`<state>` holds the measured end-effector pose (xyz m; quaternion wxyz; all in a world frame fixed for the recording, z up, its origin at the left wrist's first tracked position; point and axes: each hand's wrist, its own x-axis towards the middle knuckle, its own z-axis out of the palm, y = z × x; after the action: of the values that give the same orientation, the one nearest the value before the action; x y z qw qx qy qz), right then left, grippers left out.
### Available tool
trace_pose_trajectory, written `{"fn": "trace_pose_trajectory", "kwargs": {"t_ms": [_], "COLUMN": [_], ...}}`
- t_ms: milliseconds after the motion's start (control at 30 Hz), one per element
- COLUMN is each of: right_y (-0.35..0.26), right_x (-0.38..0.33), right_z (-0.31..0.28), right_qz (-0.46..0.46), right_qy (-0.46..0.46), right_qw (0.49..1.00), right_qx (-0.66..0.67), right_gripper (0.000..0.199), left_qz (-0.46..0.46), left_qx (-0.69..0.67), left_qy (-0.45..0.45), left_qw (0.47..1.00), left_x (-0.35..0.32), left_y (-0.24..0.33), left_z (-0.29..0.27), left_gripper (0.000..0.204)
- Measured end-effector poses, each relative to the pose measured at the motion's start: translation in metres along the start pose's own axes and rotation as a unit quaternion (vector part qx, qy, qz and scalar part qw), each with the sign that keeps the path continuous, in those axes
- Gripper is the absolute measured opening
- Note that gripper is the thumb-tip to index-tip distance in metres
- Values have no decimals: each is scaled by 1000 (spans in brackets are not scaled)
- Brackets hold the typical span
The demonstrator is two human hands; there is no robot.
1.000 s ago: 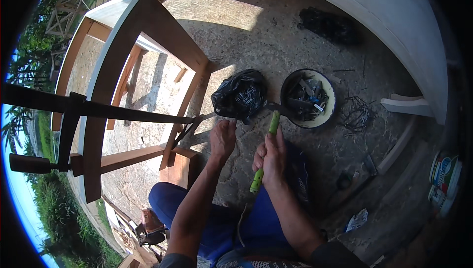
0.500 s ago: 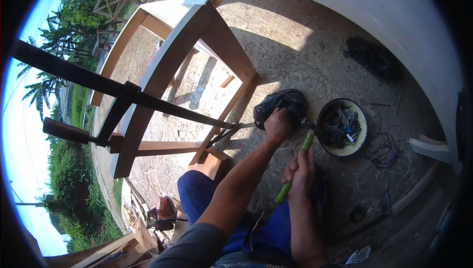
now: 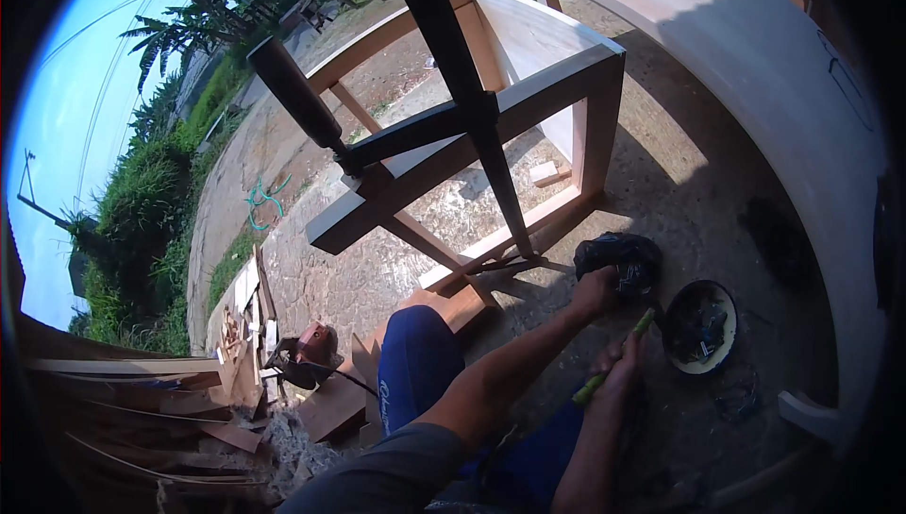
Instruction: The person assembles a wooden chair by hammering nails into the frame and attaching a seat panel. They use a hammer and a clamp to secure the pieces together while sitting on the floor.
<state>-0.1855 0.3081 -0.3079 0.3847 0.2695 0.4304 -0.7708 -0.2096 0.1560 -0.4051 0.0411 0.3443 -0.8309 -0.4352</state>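
Bowl [image 3: 728, 330] holds metal bits [image 3: 704, 348]. My right hand [image 3: 615, 370] grips a hammer [image 3: 645, 321]; my left hand [image 3: 595, 293], hold unclear, is at a bag [image 3: 618, 248] of nails [image 3: 626, 278].

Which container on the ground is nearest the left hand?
The crumpled black plastic bag, right at the left hand; the round, cream, dark-rimmed bowl sits apart, farther right.
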Motion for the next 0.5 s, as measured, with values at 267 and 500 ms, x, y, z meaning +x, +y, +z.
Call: {"fn": "trace_pose_trajectory", "kwargs": {"t_ms": [267,500], "right_y": [17,36], "right_x": [21,-6], "right_z": [-21,9], "right_qz": [35,-6], "right_qy": [-18,-13], "right_qw": [998,992], "right_qx": [-56,-122], "right_gripper": [22,15], "left_qz": [-71,33], "left_qx": [-455,-617], "left_qy": [123,432], "left_qw": [879,657], "left_x": [-89,-130], "left_y": [-13,-20], "left_z": [-83,-174], "left_gripper": [25,17]}}
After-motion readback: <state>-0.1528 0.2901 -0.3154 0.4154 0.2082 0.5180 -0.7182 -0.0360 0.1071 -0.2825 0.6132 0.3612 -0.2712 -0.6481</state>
